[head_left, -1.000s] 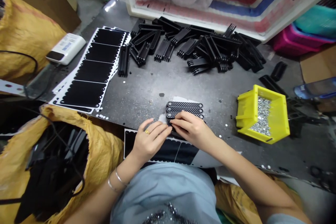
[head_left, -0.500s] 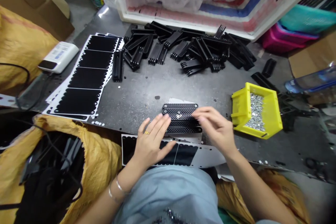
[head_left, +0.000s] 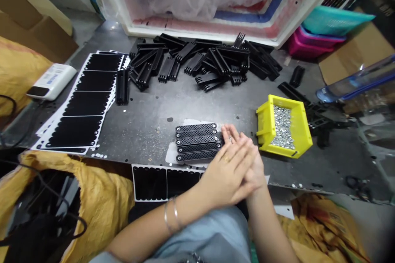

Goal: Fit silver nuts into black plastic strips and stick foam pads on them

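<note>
L hand lies open, flat over R hand, holding nothing. R grip mostly hidden beneath it, fingertips just at right end of 5 black perforated strips; can't tell if it has hold of anything. Strips sit on white backing near table front edge, yellow bin of silver studs just right of hands.

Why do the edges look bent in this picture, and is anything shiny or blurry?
In the head view, a wide lens seems to bow the white rim of the plastic-lined tub along the top; glare shines off the dark worktop at the upper left; the yellow woven sack in the lower right corner looks soft.
</note>
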Demonstrator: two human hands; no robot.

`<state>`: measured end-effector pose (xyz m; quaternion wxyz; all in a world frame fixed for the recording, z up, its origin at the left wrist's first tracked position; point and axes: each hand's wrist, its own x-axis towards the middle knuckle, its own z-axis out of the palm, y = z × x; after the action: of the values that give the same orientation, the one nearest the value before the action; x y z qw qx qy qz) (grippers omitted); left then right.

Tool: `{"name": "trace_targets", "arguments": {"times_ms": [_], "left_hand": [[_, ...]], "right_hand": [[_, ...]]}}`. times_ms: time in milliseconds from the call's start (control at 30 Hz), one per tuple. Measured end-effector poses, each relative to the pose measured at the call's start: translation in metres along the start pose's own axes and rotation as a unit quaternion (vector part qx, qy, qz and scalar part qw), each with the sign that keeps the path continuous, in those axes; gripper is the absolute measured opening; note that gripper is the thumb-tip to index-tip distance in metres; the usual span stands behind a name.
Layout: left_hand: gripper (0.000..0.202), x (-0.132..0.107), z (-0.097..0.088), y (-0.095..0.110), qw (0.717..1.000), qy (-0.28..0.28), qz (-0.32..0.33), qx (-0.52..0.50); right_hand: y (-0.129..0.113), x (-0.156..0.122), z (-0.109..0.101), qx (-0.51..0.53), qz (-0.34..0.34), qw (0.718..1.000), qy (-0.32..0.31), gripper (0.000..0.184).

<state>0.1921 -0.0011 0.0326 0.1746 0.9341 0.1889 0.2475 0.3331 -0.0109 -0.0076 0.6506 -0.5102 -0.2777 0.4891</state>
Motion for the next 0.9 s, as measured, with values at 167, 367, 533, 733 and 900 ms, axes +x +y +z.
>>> {"name": "trace_targets", "arguments": {"times_ms": [167, 367, 533, 733, 900], "left_hand": [[0.027, -0.072, -0.035, -0.012, 0.987, 0.068, -0.065, -0.133], [0.045, -0.115, -0.032, -0.031, 0.984, 0.000, -0.150, -0.093], [0.029, -0.095, -0.010, -0.016, 0.977, 0.004, -0.185, -0.106], [0.023, -0.081, -0.002, -0.014, 0.968, -0.008, -0.220, -0.120], [0.021, -0.084, 0.005, -0.017, 0.968, 0.069, -0.210, -0.118]], "right_hand": [[-0.072, 0.012, -0.045, -0.056, -0.242, 0.957, 0.152, 0.036], [-0.092, -0.016, -0.062, -0.552, -0.323, 0.745, 0.190, 0.026], [-0.026, -0.087, -0.022, -0.498, -0.204, 0.830, -0.145, 0.022], [0.018, -0.111, -0.026, -0.458, -0.274, 0.834, -0.141, 0.033], [-0.025, -0.110, -0.037, -0.193, -0.074, 0.969, -0.132, 0.008]]}}
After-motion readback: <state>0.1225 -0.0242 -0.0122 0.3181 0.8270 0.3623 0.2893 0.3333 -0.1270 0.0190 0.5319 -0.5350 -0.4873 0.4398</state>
